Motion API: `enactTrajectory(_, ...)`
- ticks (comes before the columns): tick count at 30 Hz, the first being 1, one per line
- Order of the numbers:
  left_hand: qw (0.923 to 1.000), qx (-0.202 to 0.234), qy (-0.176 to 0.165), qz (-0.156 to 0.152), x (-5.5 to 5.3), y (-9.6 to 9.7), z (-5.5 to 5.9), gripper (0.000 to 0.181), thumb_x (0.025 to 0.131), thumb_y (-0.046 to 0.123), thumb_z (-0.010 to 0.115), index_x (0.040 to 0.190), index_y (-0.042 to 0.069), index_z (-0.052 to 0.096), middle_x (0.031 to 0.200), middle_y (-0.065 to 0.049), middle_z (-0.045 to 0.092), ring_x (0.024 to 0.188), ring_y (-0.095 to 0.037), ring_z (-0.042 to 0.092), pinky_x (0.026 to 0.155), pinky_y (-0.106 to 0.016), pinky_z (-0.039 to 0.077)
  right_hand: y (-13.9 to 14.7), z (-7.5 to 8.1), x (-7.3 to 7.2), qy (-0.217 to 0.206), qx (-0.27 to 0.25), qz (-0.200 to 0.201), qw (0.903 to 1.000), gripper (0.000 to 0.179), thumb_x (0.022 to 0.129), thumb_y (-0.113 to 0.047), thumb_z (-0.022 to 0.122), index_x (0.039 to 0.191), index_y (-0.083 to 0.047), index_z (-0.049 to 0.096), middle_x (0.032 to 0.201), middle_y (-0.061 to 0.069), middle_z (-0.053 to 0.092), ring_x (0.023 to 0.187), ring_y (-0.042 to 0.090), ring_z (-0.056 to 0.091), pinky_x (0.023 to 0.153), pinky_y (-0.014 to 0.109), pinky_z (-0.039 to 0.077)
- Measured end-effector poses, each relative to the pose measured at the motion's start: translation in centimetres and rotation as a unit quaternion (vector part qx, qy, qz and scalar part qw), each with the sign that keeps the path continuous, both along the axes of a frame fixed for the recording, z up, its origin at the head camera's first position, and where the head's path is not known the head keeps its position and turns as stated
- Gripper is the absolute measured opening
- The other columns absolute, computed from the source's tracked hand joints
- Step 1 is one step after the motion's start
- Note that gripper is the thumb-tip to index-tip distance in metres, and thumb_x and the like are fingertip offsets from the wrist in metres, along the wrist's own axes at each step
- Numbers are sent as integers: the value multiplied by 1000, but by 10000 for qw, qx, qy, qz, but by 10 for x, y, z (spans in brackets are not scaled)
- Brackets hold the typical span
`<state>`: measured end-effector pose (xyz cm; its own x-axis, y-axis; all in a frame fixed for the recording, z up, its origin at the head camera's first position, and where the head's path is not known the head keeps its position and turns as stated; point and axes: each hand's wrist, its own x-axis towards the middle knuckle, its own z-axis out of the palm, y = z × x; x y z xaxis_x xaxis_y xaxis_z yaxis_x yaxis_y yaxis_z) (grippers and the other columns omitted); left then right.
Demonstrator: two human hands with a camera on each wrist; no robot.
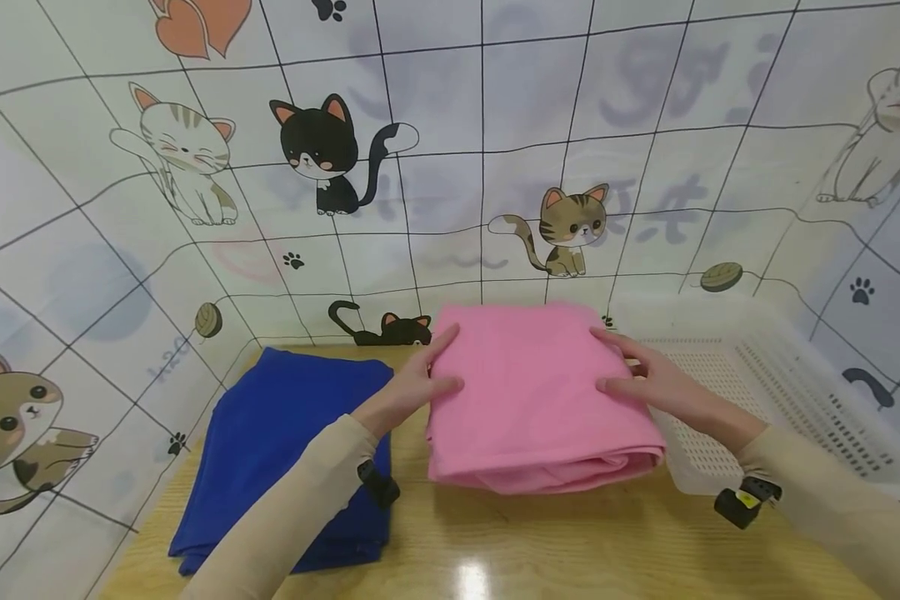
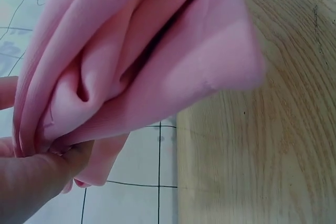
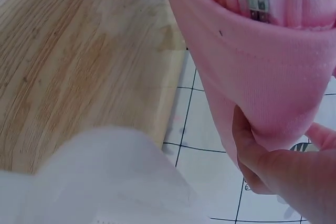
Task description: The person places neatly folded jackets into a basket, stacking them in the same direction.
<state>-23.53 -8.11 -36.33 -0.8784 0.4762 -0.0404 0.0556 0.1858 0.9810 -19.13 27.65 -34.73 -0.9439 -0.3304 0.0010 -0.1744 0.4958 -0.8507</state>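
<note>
A folded pink garment (image 1: pixel 525 392) is held up over the table between both hands. My left hand (image 1: pixel 408 390) grips its left side, thumb on the top face. On the opposite side my right hand (image 1: pixel 667 385) holds it the same way, with fingers (image 3: pixel 247 135) curled under the fabric in the right wrist view. Loose folds of the pink garment (image 2: pixel 126 66) show between its layers in the left wrist view. A small label (image 3: pixel 257 4) shows inside its opening in the right wrist view.
Folded blue fabric (image 1: pixel 292 425) lies on the wooden table (image 1: pixel 540 550) at the left, partly behind the left forearm. A white perforated plastic basket (image 1: pixel 787 392) stands at the right, beyond the right forearm. A cat-printed sheet (image 1: pixel 450 183) covers the back and sides.
</note>
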Motion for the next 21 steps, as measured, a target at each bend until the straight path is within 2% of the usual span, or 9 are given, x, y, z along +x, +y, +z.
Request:
enactTrajectory(7, 9990, -306, 247, -230, 0, 16, 4, 75, 90, 4, 60, 153, 26, 29, 158, -9, 17, 135, -25, 32, 103, -41, 38, 11, 6, 5, 48, 233, -92, 9997, 77, 93, -28, 65, 156, -21, 21, 149, 29, 26, 120, 45, 45, 80, 40, 49)
enactTrajectory(13, 9990, -100, 155, -405, 2, 27, 8, 77, 89, 4, 62, 154, 25, 26, 158, -9, 15, 135, -26, 33, 103, -41, 37, 19, 9, 11, 131, 307, -191, 9993, 78, 93, -26, 64, 156, -19, 19, 147, 30, 28, 118, 44, 46, 78, 40, 49)
enactTrajectory(21, 9986, -191, 241, -428, 2, 44, 15, 80, 88, 11, 67, 154, 29, 27, 157, -10, 19, 133, -25, 35, 104, -40, 36, 32, 15, 13, 235, 543, -407, 9974, 80, 93, -30, 64, 156, -19, 16, 146, 33, 28, 118, 47, 45, 77, 40, 48)
